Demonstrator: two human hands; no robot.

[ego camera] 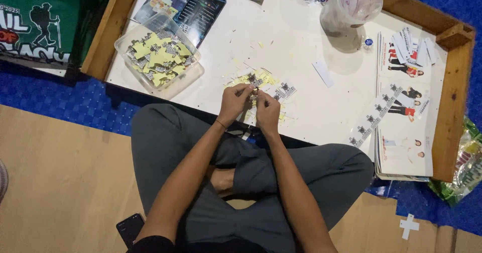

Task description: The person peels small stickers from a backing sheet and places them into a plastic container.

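The left hand (234, 102) and the right hand (267, 113) met over the near edge of the low white table (296, 47), fingers pinched together on a small yellow-backed sticker (254, 98), though it was too small to tell which hand truly gripped it. Just beyond the hands lay a loose heap of stickers (266, 82), and to their left stood a clear plastic tub (158, 54) filled with more. Well to the right, a strip of printed labels (374, 117) lay across a stack of booklets (404, 147).
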